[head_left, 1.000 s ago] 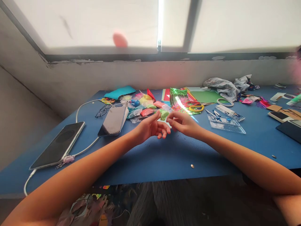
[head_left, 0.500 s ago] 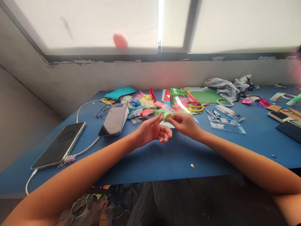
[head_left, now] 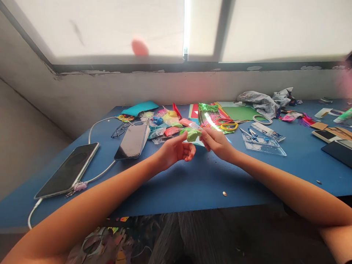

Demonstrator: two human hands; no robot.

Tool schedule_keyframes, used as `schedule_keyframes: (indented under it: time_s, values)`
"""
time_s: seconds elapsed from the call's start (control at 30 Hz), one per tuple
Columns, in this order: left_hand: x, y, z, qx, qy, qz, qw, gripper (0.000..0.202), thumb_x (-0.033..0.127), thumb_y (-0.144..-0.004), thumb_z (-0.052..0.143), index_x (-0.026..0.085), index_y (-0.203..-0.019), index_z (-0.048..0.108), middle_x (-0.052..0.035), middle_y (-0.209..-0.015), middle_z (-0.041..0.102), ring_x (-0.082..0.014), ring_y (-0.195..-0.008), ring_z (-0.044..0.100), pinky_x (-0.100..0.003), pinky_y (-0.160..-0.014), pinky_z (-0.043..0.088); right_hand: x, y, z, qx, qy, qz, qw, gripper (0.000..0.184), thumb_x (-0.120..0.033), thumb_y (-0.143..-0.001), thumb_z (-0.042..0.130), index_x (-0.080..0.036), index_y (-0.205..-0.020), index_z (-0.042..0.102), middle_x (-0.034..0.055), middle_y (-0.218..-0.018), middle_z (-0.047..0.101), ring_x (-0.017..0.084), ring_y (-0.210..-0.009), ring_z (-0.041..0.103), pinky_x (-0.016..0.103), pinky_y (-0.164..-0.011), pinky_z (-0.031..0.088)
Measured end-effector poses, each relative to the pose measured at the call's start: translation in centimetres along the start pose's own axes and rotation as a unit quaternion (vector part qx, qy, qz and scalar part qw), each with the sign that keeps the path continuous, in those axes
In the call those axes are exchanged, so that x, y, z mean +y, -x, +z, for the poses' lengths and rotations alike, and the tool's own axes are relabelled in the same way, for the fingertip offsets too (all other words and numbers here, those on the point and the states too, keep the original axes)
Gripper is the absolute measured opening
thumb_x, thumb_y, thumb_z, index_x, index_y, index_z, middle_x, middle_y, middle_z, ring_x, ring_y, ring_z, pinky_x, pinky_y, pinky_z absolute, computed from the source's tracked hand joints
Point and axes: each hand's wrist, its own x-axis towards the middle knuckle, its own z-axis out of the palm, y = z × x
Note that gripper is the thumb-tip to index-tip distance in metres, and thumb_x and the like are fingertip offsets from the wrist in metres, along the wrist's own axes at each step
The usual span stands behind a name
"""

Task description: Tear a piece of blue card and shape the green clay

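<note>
Single head-worn view, looking forward and down from above the person's own forearms, facing a wall with a frosted window (head_left: 110,29) past the far edge of the blue table (head_left: 192,183). Left hand (head_left: 174,149) and right hand (head_left: 217,143) meet mid-frame at moderate range, fingers (head_left: 189,149) pointing away from the lens. Phones lie left of the fingers, clear cases right of them, craft clutter just beyond; no second view shares anything.

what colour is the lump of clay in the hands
Light green clay, seen in the head view.
</note>
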Motion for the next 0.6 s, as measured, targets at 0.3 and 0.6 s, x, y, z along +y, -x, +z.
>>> schedule_keyframes:
  time_s: [0.3, 0.6]
  values:
    - [-0.2, -0.1, 0.3, 0.074, -0.086, 0.052, 0.992, 0.029, 0.046, -0.082, 0.06, 0.018, -0.088, 0.052, 0.0028, -0.059, 0.056, -0.0093, -0.048, 0.046, -0.022, -0.052, 0.037, -0.3, -0.4, 0.1, 0.018, -0.086, 0.061, 0.994, 0.058, -0.077, -0.075, 0.053, -0.019, -0.074, 0.052, -0.006, -0.05, 0.044, 0.008, -0.044, 0.04, 0.025, -0.045, 0.03]
    - [-1.4, 0.2, 0.3, 0.127, -0.515, 0.152, 0.834, 0.025, 0.036, -0.09, 0.049, 0.019, -0.103, 0.062, 0.0037, -0.059, 0.052, -0.0119, -0.052, 0.045, -0.024, -0.055, 0.031, -0.7, -0.9, -0.2, -0.093, -0.338, 0.267, 0.897, 0.045, -0.055, -0.092, 0.045, -0.017, -0.083, 0.068, 0.0075, -0.083, 0.071, 0.016, -0.072, 0.063, 0.023, -0.054, 0.043]
